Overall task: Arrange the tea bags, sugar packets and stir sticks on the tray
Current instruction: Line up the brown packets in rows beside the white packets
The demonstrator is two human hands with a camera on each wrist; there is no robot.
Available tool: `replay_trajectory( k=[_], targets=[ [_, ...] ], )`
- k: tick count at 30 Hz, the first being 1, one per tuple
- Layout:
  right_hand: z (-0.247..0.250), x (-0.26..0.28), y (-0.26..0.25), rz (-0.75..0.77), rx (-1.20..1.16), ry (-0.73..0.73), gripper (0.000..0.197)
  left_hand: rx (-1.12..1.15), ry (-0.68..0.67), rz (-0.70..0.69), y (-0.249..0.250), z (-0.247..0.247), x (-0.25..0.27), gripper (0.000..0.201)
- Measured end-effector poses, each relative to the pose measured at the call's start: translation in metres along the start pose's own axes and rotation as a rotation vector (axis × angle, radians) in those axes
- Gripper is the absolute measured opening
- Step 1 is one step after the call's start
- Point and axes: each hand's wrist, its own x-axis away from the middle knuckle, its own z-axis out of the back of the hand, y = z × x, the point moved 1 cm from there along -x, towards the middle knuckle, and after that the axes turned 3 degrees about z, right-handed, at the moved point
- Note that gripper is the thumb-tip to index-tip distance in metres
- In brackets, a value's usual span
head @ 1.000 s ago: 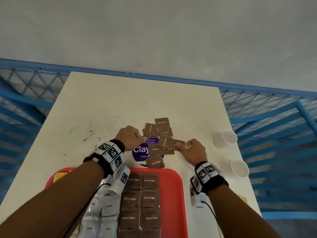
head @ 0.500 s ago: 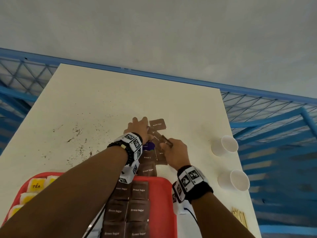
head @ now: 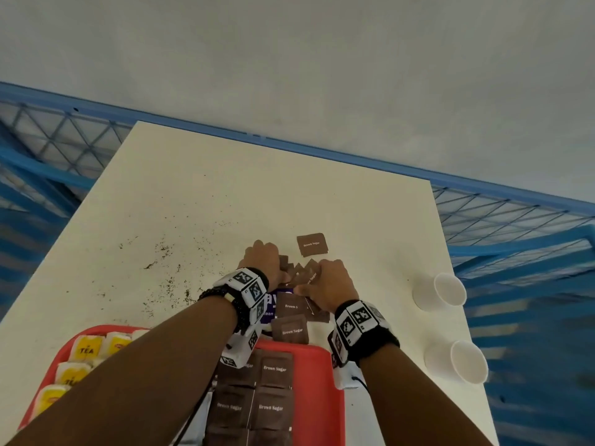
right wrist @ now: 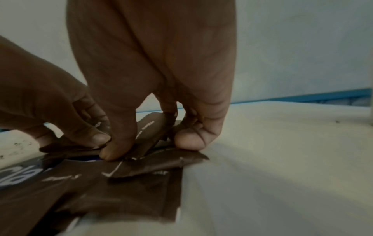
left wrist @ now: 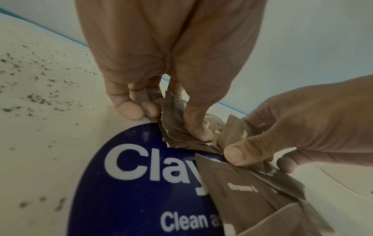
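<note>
A heap of brown sugar packets [head: 301, 275] lies on the white table just beyond the red tray [head: 317, 358]. My left hand [head: 262, 259] pinches packets [left wrist: 177, 126] at the heap's left side, thumb against curled fingers. My right hand [head: 331, 278] grips packets [right wrist: 149, 134] at its right side between thumb and fingers. One packet [head: 311, 244] lies alone farther back. More packets [head: 291, 318] lie flat near the tray's rim. On the tray, brown sugar packets [head: 273, 387] sit in rows, with yellow tea bags [head: 87, 349] at its left.
Two white paper cups [head: 447, 289] [head: 467, 362] lie on their sides at the table's right edge. A blue round sticker [left wrist: 129, 183] is under the heap. Dark crumbs [head: 161, 268] speckle the table to the left. Blue mesh railing surrounds the table.
Both hands moved together over the scattered packets and bunched them into a heap, which they now grip. One packet stayed alone at the back. The camera view shifted.
</note>
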Motion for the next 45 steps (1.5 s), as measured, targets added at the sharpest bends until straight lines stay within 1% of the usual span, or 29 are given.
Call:
replay_trajectory(
  k=[2,4,6,8,10,12,14,16,17,18,20,21,24,25,27,30,31,33,34,35,36,38,39,40,43,45],
  targets=[
    [0.0,-0.001,-0.005,0.038,0.044,-0.018,0.033,-0.031,-0.001,-0.018,0.0,0.001,0.003,0.046],
    [0.007,-0.005,-0.007,0.06,0.035,-0.029,0.032,-0.047,-0.005,-0.03,-0.001,0.002,0.003,0.044],
    [0.017,-0.01,-0.009,0.094,-0.04,-0.016,0.018,-0.028,-0.02,-0.02,-0.004,0.006,0.004,0.038],
    [0.028,-0.018,-0.009,0.092,-0.152,0.014,0.02,0.049,-0.06,-0.004,-0.011,0.01,0.005,0.035],
    [0.039,-0.027,-0.01,0.043,-0.241,0.059,0.022,0.156,-0.085,0.011,-0.017,0.016,0.007,0.031],
    [0.041,-0.036,-0.013,0.005,-0.258,0.098,0.019,0.277,-0.113,0.034,-0.024,0.024,0.011,0.027],
    [0.036,-0.045,-0.018,-0.022,-0.208,0.15,0.024,0.428,-0.14,0.053,-0.032,0.033,0.015,0.032],
    [0.027,-0.052,-0.022,-0.027,-0.074,0.16,0.03,0.685,-0.184,0.09,-0.038,0.042,0.022,0.024],
    [0.023,-0.053,-0.023,-0.007,-0.027,0.151,0.028,0.822,-0.227,0.107,-0.04,0.046,0.027,0.021],
    [0.02,-0.054,-0.025,0.015,-0.018,0.139,0.026,0.944,-0.284,0.118,-0.041,0.051,0.033,0.022],
    [0.019,-0.049,-0.031,0.047,-0.074,0.116,0.026,1.129,-0.387,0.124,-0.041,0.058,0.043,0.028],
    [0.019,-0.048,-0.031,0.048,-0.097,0.11,0.025,1.2,-0.426,0.123,-0.042,0.06,0.047,0.027],
    [0.018,-0.037,-0.026,0.057,-0.19,0.117,0.025,1.405,-0.505,0.127,-0.046,0.062,0.056,0.007],
    [0.02,-0.03,-0.024,0.05,-0.242,0.127,0.027,1.465,-0.531,0.128,-0.048,0.062,0.059,0.007],
    [0.026,-0.012,-0.02,0.041,-0.354,0.127,0.027,1.544,-0.569,0.105,-0.053,0.06,0.066,0.017],
    [0.038,0.025,-0.018,0.044,-0.494,0.08,0.016,1.603,-0.575,0.056,-0.058,0.06,0.084,0.023],
    [0.041,0.041,-0.018,0.051,-0.531,0.061,0.014,1.615,-0.561,0.03,-0.06,0.059,0.093,0.03],
    [0.046,0.075,-0.017,0.077,-0.506,0.041,0.017,1.605,-0.552,-0.035,-0.064,0.056,0.112,0.049],
    [0.047,0.096,-0.017,0.087,-0.491,0.028,0.017,1.598,-0.561,-0.055,-0.066,0.052,0.124,0.052],
    [0.046,0.116,-0.016,0.103,-0.502,0.012,0.015,1.586,-0.575,-0.064,-0.069,0.049,0.136,0.047],
    [0.043,0.138,-0.016,0.115,-0.534,-0.002,0.012,1.575,-0.601,-0.063,-0.073,0.045,0.149,0.038],
    [0.033,0.179,-0.017,0.133,-0.56,-0.026,0.009,1.571,-0.647,-0.034,-0.083,0.032,0.173,0.019],
    [0.026,0.197,-0.015,0.145,-0.542,-0.034,0.01,1.565,-0.664,-0.019,-0.089,0.025,0.184,0.013],
    [0.018,0.215,-0.014,0.163,-0.527,-0.046,0.012,1.565,-0.676,-0.008,-0.095,0.018,0.194,0.012],
    [-0.01,0.261,-0.017,0.205,-0.543,-0.124,0.016,1.594,-0.688,0.084,-0.114,0.001,0.222,0.032],
    [-0.027,0.283,-0.028,0.229,-0.532,-0.172,0.017,1.585,-0.715,0.161,-0.128,-0.012,0.238,0.052]
  ],
)
